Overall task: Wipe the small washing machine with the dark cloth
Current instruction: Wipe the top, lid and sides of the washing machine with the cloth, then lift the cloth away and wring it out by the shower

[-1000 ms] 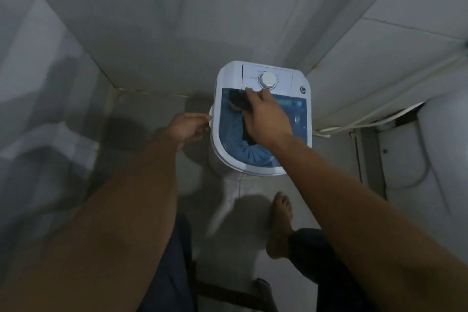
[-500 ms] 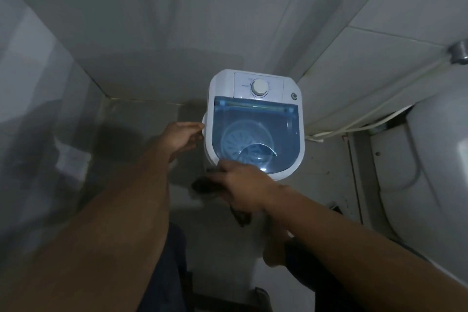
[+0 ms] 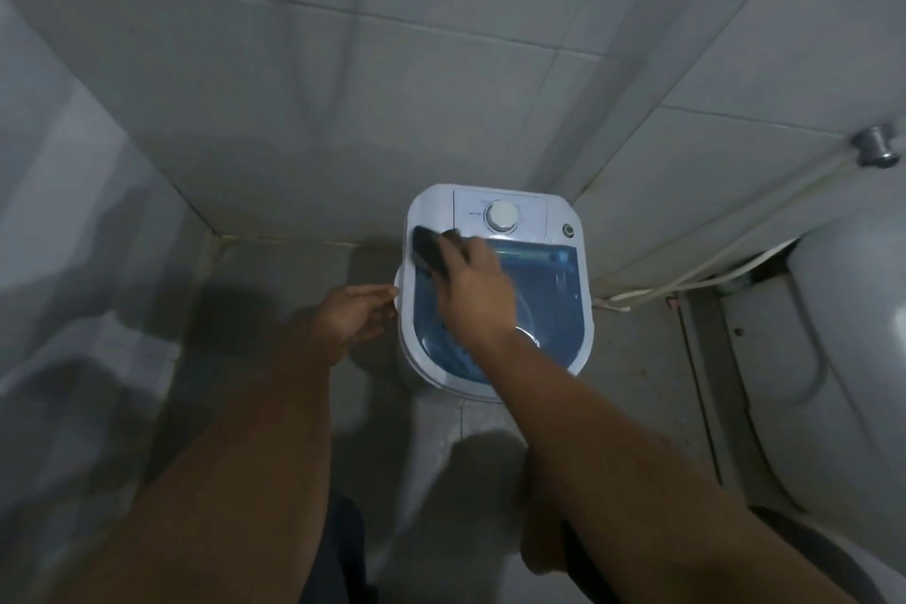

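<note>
A small white washing machine (image 3: 559, 218) with a see-through blue lid and a round white dial (image 3: 501, 214) stands on the floor in the corner. My right hand (image 3: 473, 289) presses the dark cloth (image 3: 430, 253) onto the lid's far left corner, just below the control panel. My left hand (image 3: 353, 314) rests against the machine's left rim, fingers touching its edge and gripping the side.
Tiled walls close in behind and to the left. A white toilet (image 3: 853, 358) fills the right side, with a hose (image 3: 686, 282) and a metal wall fitting (image 3: 877, 147) beside it. My bare foot (image 3: 539, 535) stands on the floor in front of the machine.
My right hand has swept with the cloth from the machine's near front edge back up to the lid's far left corner. The left hand has stayed on the left rim.
</note>
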